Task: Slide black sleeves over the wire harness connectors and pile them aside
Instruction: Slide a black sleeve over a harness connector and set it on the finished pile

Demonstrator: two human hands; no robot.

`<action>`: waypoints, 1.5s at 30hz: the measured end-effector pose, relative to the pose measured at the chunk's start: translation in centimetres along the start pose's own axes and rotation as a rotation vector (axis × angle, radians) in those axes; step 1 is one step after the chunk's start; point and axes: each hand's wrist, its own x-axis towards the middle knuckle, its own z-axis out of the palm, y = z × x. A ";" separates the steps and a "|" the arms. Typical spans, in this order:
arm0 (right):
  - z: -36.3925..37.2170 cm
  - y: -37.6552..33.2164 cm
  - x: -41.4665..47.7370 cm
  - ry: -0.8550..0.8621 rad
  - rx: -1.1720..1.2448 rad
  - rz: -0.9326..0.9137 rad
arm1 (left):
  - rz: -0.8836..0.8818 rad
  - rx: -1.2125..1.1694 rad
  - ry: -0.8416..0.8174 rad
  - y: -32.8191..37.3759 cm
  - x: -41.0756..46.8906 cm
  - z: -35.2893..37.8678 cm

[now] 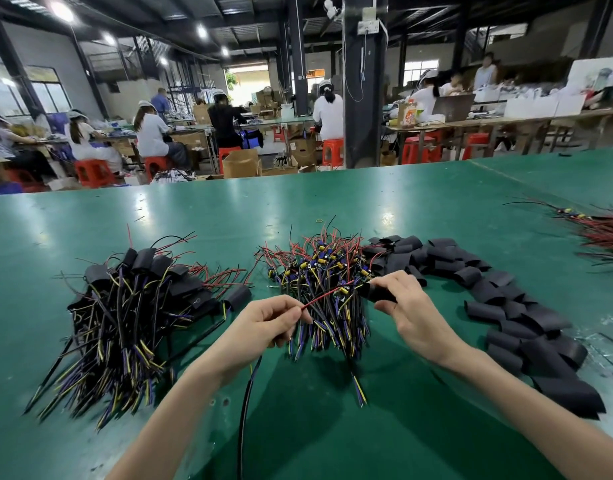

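My left hand (267, 318) pinches the wires of one harness (329, 296); a red wire runs from its fingers to the right and a black cable hangs down below the palm. My right hand (407, 308) grips a black sleeve (376, 293) at the far end of that harness. Behind both hands lies a heap of bare harnesses (327, 268) with yellow and blue connectors. A pile of sleeved harnesses (138, 306) sits to the left. Loose black sleeves (499, 299) curve along the right.
The green table (228, 209) stretches far ahead. Another bundle of red and black wires (599, 233) lies at the right edge. Beyond the table, several people sit on red stools at other benches, among cardboard boxes.
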 end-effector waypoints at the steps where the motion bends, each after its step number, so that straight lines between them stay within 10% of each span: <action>1: 0.0 -0.1 0.0 0.008 0.014 -0.007 | 0.001 -0.011 -0.015 0.1 -0.1 0.0; 31: -0.7 -2.2 -0.3 -0.004 0.243 -0.094 | -0.034 0.061 0.058 -0.5 0.2 -0.1; 45: 0.7 -4.4 -1.6 -0.099 -0.292 -0.455 | 0.038 0.181 0.006 -0.4 -0.6 3.5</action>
